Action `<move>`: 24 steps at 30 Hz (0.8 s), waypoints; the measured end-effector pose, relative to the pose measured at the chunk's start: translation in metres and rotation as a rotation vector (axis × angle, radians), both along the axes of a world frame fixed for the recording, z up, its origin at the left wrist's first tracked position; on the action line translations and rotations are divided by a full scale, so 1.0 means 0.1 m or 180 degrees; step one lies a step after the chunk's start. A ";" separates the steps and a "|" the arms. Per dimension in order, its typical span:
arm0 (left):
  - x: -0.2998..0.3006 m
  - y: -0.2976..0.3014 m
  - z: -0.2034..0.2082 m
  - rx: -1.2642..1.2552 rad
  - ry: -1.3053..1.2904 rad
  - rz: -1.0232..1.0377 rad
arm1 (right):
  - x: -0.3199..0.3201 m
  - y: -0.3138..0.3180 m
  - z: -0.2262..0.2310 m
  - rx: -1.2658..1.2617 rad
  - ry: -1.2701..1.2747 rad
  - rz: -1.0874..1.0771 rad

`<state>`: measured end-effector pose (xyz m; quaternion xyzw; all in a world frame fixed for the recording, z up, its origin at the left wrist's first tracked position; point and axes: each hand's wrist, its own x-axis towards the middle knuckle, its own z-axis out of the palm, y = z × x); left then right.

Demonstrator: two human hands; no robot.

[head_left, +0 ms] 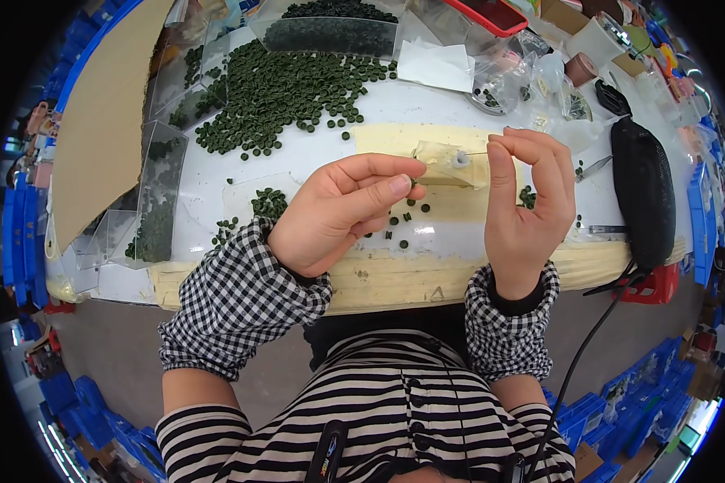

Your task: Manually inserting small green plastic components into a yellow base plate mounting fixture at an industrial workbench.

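- The right hand (532, 197) pinches a thin needle-like rod (477, 153) between thumb and forefinger, with the other fingers curled loosely; the rod points left, level with the table's far side.
- The left hand (330, 211) has thumb and fingers brought together around a small dark green piece (413, 183), which is mostly hidden at the fingertips.
- The two hands are apart; in this view the rod's tip lies close to a small white cylindrical part (461, 159), and whether they touch I cannot tell.
- That white part appears to sit on a block wrapped in pale yellow tape (447, 174), between the hands.
- A few loose green grooved discs (404, 243) lie on the white tabletop (298, 173) just below the block, some flat, some on edge.
- A small cluster of discs (269, 203) lies beside the left wrist.
- Farther back, a broad heap of the same discs (290, 97) spreads in front of a clear plastic tray (330, 35) that holds more.
- Right of the heap are a folded white paper (435, 66) and clear plastic bags (499, 84); a red-edged phone (491, 14) is at the far edge.
- Tweezers (598, 167) lie right of the right hand, near a long black pouch (643, 189).
- A cardboard sheet (109, 121) stands at the left.
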<state>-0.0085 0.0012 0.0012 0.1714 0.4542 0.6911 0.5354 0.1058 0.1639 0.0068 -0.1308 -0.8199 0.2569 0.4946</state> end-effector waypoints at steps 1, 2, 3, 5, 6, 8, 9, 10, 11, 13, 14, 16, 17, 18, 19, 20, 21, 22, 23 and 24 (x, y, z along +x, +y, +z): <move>-0.01 -0.01 0.00 -0.0012 0.0002 0.0001 | 0.00 0.00 0.00 0.0073 -0.0141 -0.0042; -0.01 -0.01 0.00 -0.0024 0.0004 0.0001 | 0.00 -0.01 -0.01 0.0146 -0.0282 -0.0085; -0.02 -0.01 0.00 0.0021 -0.0020 -0.0013 | -0.01 -0.01 -0.01 0.0221 -0.0423 -0.0128; -0.02 -0.01 -0.02 0.0112 -0.0067 -0.0047 | 0.01 -0.02 -0.03 0.0253 -0.0638 -0.0088; -0.02 -0.02 -0.01 0.0104 -0.0073 -0.0050 | 0.01 -0.02 -0.03 0.0266 -0.0745 -0.0057; -0.03 -0.02 0.00 0.0089 -0.0086 -0.0070 | 0.05 0.00 0.00 0.0248 -0.0630 -0.0074; -0.02 -0.01 -0.01 0.0059 -0.0055 -0.0051 | 0.08 0.02 0.02 0.0261 -0.0586 -0.0090; -0.01 0.00 -0.01 0.0031 -0.0024 -0.0038 | 0.13 0.05 0.03 0.0212 -0.0587 -0.0098; -0.01 0.00 -0.02 0.0003 0.0006 -0.0029 | 0.18 0.07 0.03 0.0164 -0.0588 -0.0111; -0.02 -0.01 -0.01 0.0018 -0.0123 0.0001 | 0.31 0.17 0.09 0.0202 -0.0634 -0.0248; -0.03 -0.03 -0.02 0.0025 -0.0201 0.0005 | 0.40 0.23 0.11 0.0193 -0.0758 -0.0339; -0.04 -0.05 -0.02 -0.0004 -0.0195 0.0044 | 0.51 0.31 0.09 0.0103 -0.0948 -0.0467; -0.02 -0.03 -0.02 0.0007 -0.0169 0.0037 | 0.57 0.39 0.07 0.0208 -0.0975 -0.0495; -0.01 -0.03 -0.02 -0.0011 -0.0119 0.0051 | 0.61 0.43 0.04 0.0201 -0.1134 -0.0560; -0.01 -0.02 -0.03 -0.0032 -0.0096 0.0056 | 0.66 0.46 0.01 0.0194 -0.1293 -0.0620; -0.01 -0.01 -0.04 -0.0055 -0.0072 0.0068 | 0.69 0.48 -0.01 0.0190 -0.1451 -0.0674; -0.01 -0.01 -0.03 -0.0100 -0.0031 0.0070 | 0.70 0.48 -0.06 0.0201 -0.1508 -0.0678; -0.02 0.00 -0.02 -0.0099 -0.0064 0.0080 | 0.70 0.47 -0.10 0.0212 -0.1565 -0.0677; -0.02 0.01 -0.02 -0.0097 -0.0098 0.0093 | 0.70 0.45 -0.12 0.0225 -0.1623 -0.0674; -0.03 0.00 -0.01 -0.0114 -0.0122 0.0104 | 0.68 0.41 -0.14 0.0234 -0.1628 -0.0602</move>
